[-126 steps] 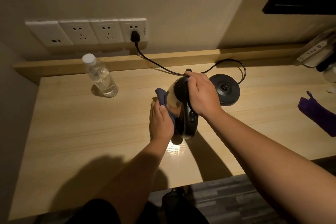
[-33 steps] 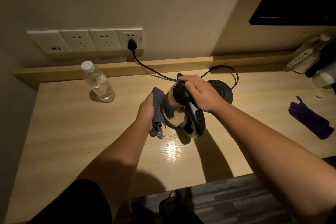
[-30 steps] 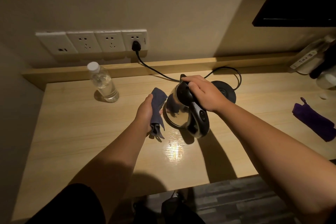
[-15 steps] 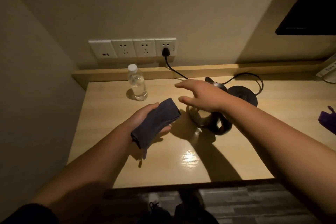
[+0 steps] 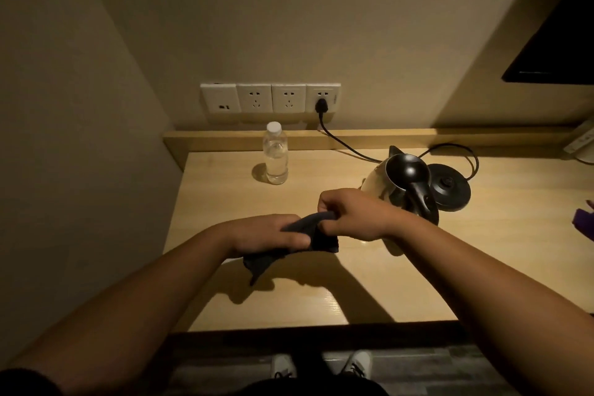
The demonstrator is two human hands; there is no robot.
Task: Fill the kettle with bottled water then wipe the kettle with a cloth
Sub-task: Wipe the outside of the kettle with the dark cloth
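Both hands have come off the kettle, which now stands by itself on the pale wood-grain tabletop just beside its round black base, not on it. A moment ago the right hand was reaching across over the kettle; now it has joined the left in front of the body. The left hand is curled round the dark cloth from the side, and the right hand pinches the cloth's upper fold in a closed fist, so the two hold it bunched between them above the tabletop. A loose corner of the soft, matte fabric hangs down below the left hand.

The kettle has a shiny metal body, a glossy black domed lid and a black handle turned toward the person. The water bottle, clear ribbed plastic with a white cap, stands upright near the back ledge, well apart from the kettle. A black cord runs from the white wall sockets toward the base.
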